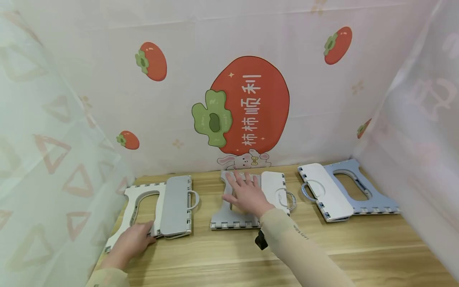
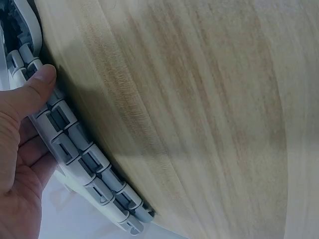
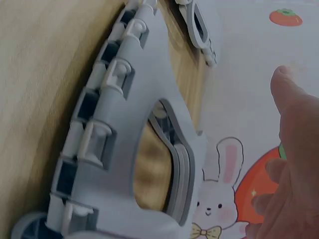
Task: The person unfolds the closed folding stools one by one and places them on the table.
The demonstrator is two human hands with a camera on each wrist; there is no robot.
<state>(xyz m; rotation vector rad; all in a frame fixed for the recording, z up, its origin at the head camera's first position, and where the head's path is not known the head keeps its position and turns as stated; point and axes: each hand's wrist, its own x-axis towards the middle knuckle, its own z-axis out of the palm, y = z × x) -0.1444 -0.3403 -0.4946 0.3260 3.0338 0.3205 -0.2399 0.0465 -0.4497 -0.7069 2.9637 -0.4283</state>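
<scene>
Three folded step stools lie flat in a row. At the left is one with white legs and a grey top, the left folding stool (image 1: 175,205). My left hand (image 1: 130,243) grips its near hinged edge; in the left wrist view the thumb (image 2: 40,84) lies on the hinges and the fingers go behind the edge. The middle folding stool (image 1: 271,185) has grey legs and a white top. Above its leg opening is my right hand (image 1: 247,195), fingers spread; the right wrist view shows it apart from the stool. The right folding stool (image 1: 333,205) has blue legs and a white top.
The stools lie on a wood-grain table (image 1: 215,255). Behind them rises a white cloth backdrop (image 1: 179,95) printed with persimmons and a rabbit. Cloth side walls (image 1: 46,167) close off the left and right. Small carry loops stick out from the stools' tops.
</scene>
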